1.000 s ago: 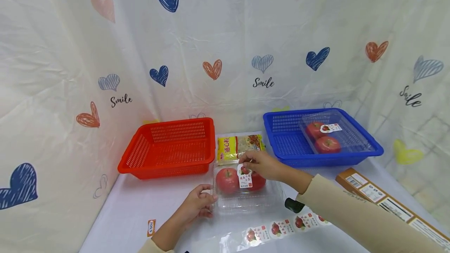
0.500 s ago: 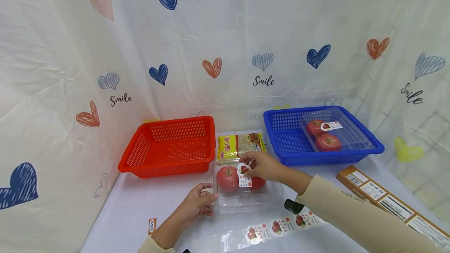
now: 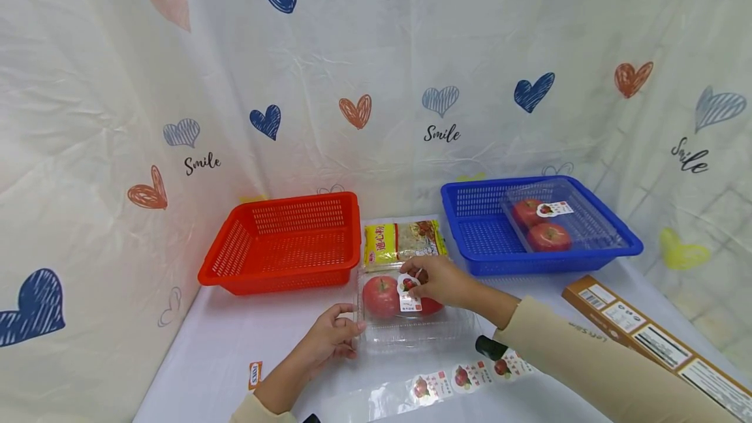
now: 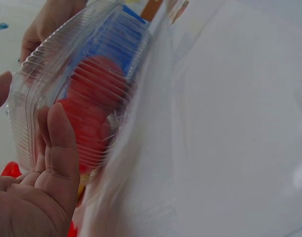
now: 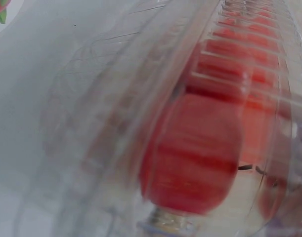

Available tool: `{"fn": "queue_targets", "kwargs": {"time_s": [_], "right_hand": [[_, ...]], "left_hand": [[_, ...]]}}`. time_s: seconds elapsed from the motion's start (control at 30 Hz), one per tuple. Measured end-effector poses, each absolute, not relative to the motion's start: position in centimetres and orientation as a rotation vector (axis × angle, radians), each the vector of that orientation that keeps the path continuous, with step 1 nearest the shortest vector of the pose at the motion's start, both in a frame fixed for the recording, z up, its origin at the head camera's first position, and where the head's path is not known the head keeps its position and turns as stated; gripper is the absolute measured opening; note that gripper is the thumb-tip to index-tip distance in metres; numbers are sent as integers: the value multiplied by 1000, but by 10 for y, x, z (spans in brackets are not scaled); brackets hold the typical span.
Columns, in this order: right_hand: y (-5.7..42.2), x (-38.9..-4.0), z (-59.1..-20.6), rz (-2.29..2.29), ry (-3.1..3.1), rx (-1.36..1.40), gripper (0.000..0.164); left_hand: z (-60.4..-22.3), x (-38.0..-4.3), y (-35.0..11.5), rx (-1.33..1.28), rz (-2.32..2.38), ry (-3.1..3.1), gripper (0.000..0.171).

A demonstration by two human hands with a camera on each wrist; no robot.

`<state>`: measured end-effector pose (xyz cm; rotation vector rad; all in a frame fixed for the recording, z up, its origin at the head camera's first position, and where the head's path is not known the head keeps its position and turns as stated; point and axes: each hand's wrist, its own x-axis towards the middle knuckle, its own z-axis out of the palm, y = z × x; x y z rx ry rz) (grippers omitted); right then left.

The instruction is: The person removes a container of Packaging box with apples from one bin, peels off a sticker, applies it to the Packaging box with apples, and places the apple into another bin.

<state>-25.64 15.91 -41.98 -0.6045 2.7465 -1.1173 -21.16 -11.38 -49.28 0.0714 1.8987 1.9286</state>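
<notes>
A clear plastic fruit box (image 3: 423,331) with red apples (image 3: 380,297) inside sits in front of me, its lid on. My left hand (image 3: 330,337) holds the box's left edge; in the left wrist view its fingers (image 4: 62,133) stand against the ribbed side. Over the lid, my right hand (image 3: 443,281) pinches the upper part of a white apple sticker (image 3: 409,299), which hangs over the second apple (image 3: 431,306) and partly hides it. The right wrist view shows a blurred apple (image 5: 190,153) through the clear wall; the right hand's fingers are not plain there.
A red basket (image 3: 282,282) stands back left, a blue basket (image 3: 546,266) with another labelled apple box (image 3: 593,224) back right. A food packet (image 3: 405,241) lies behind my box, a sticker strip (image 3: 431,389) in front. A long carton (image 3: 646,335) lies right, a small orange packet (image 3: 254,375) left.
The right hand's fingers have shifted slightly on the sticker, whose lower end now lies flatter over the lid. The left hand keeps its place at the box edge. The head view has tilted slightly.
</notes>
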Motion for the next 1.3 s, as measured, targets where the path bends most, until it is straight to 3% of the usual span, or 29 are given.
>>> {"fn": "queue_targets", "kwargs": {"time_s": [0.97,1.13,1.3], "right_hand": [[154,-256,-425,-943,2897,-694,33],[154,-251,-427,-768,2966,-884,28],[154,-246,-431,-564,3065,-1093,36]], "left_hand": [[-493,-210,-115,75,1929,1901,61],[-494,-209,-115,84,1937,1888,61],[-492,-209,-114,80,1933,1894,62]]}}
